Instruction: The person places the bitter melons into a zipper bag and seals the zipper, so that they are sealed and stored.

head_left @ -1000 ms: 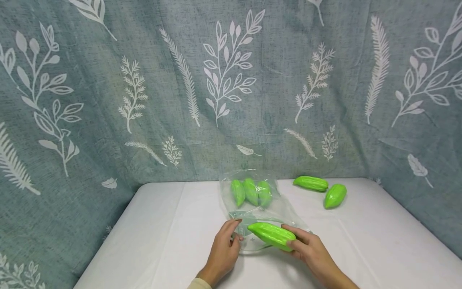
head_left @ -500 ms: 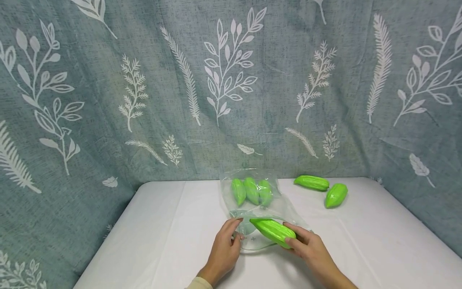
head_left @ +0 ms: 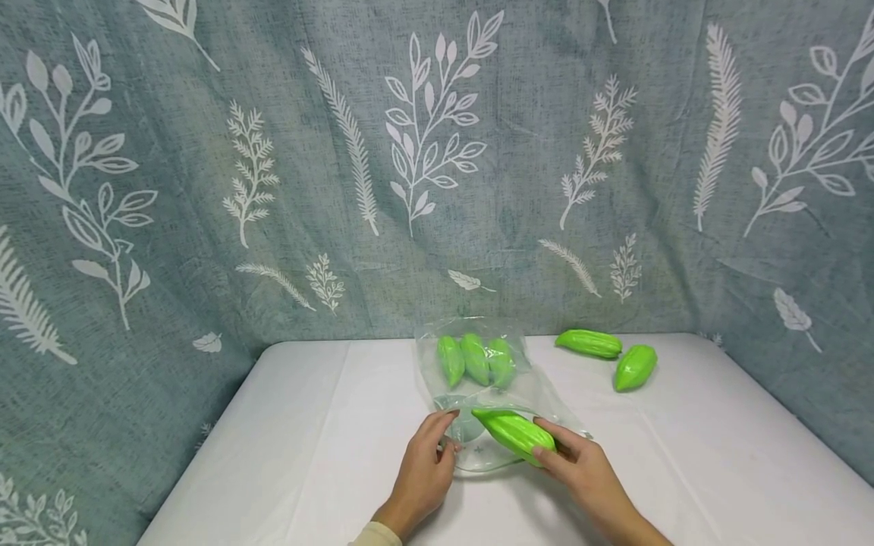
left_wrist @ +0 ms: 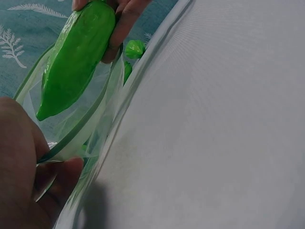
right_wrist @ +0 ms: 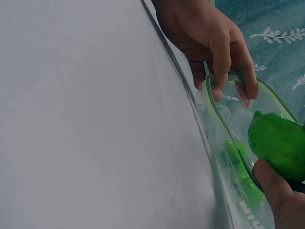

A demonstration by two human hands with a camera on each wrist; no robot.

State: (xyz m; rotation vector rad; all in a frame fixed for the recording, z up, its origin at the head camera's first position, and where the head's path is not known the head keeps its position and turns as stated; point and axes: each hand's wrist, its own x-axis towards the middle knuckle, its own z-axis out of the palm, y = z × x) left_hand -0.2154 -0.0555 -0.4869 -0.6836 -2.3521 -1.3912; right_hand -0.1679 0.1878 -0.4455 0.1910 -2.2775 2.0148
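Observation:
A clear plastic zip bag point(head_left: 536, 398) with a green rim lies on the table, its mouth toward me and held apart. Three bright green bitter melons point(head_left: 476, 360) are at its far end. My left hand point(head_left: 425, 470) pinches the left side of the rim point(right_wrist: 214, 98) between thumb and fingers. My right hand point(head_left: 590, 474) grips another ridged bitter melon point(head_left: 515, 434) by its blunt end. That melon's pointed tip faces far left, at the bag's mouth; in the left wrist view the melon point(left_wrist: 76, 57) is partly within the rim. Some right fingers point(left_wrist: 114, 47) are near the bag's right edge.
Two more bitter melons, one lying crosswise point(head_left: 589, 344) and one slanted point(head_left: 636, 368), rest on the white-covered table point(head_left: 328, 425) at the back right. A blue-green curtain point(head_left: 437, 152) with white leaf prints hangs behind and along the sides.
The right hand has moved the bitter melon slightly away from me, bringing its tip over the bag's mouth. The left hand stays on the rim.

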